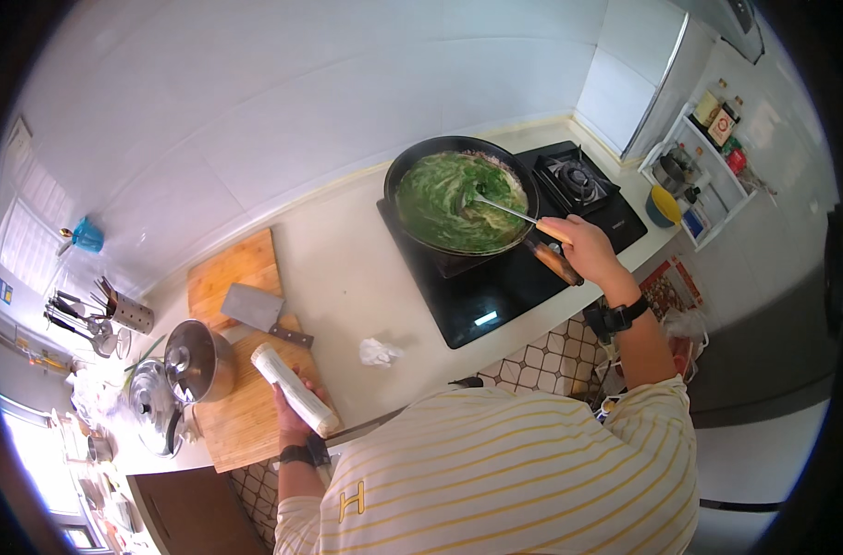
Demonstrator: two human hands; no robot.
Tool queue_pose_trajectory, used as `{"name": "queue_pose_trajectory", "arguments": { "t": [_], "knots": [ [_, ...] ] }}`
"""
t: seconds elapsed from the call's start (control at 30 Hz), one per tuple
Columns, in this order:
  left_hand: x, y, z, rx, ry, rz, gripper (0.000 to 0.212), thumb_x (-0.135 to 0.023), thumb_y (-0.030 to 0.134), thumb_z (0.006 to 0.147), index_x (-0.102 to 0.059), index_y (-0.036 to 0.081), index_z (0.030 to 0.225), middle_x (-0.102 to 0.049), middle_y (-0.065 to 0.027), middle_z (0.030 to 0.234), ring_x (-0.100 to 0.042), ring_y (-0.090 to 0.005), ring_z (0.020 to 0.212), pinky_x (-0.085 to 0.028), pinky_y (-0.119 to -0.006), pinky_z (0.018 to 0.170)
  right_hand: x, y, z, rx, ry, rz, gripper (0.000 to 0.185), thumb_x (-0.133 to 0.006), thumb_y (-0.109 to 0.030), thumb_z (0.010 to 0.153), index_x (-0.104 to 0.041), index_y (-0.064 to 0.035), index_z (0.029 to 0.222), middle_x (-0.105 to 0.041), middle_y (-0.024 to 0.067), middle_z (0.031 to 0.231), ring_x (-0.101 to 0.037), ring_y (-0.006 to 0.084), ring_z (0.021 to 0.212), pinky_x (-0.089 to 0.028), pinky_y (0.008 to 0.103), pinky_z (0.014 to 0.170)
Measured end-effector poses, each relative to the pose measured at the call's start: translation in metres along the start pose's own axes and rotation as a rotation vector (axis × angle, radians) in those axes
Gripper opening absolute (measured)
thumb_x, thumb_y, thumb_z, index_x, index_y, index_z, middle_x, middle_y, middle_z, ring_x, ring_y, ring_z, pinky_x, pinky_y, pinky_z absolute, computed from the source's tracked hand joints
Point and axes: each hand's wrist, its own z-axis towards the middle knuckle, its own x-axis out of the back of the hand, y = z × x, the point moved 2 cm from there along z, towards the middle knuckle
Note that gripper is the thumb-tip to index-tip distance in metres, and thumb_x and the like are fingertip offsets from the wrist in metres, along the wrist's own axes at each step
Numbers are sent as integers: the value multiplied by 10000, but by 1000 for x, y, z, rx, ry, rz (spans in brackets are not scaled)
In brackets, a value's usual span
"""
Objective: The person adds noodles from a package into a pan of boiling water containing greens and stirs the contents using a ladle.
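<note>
My right hand (588, 250) grips the wooden handle of a metal cooking utensil (508, 208), either a ladle or a turner. Its head is sunk in green leafy soup (449, 198), whose surface shows swirls. The soup fills a dark wok (393, 184) on the left burner. The wok's wooden handle (556, 262) sticks out just below my right hand. In my left hand (293, 413) is a paper-wrapped cylindrical packet (295, 390), apparently dried noodles, bearing writing. It is tilted above a wooden cutting board (244, 437).
A cleaver (255, 306) lies across the boards. Left of it stand a steel pot (216, 368), a glass lid (151, 409) and a utensil holder (131, 312). Crumpled white tissue (379, 352) rests on the counter. The right burner (577, 177) adjoins a wall shelf (726, 208) with bottles.
</note>
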Motion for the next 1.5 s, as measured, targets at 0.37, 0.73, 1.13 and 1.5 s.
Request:
{"name": "queue_pose_trajectory", "arguments": {
  "t": [0.37,0.73,1.13,1.5],
  "knots": [
    [-2,1,-1,28,72,-7,599,-442,577,863,-425,143,1276,-528,-41,842,-551,-186,792,-522,-417,706,-9,-35,15,255,115,-406,404,-706,-102,663,-634,-205,1047,-542,52,807,-539,271,780,-472,369,649],
    [1,1,3,29,38,6,584,-435,576,865,-450,143,1258,-546,-48,835,-565,-198,773,-527,-413,707,-14,-22,8,23,15,-3,421,-649,-45,714,-628,-143,1123,-612,71,886,-597,270,819,-482,334,722],
    [-3,0,0,26,31,-43,599,-420,565,877,-418,125,1283,-534,-55,846,-553,-197,785,-520,-416,720,-12,8,3,-566,-62,1091,302,-620,-73,800,-531,-7,1081,-526,19,718,-403,49,505,-289,187,412],
    [-12,4,0,27,40,-28,546,-429,519,886,-435,107,1246,-527,-60,848,-549,-196,777,-520,-403,702,-3,48,-18,-565,-17,788,252,-632,-63,755,-544,-40,990,-557,28,688,-472,66,540,-329,204,444]
  ]
}}
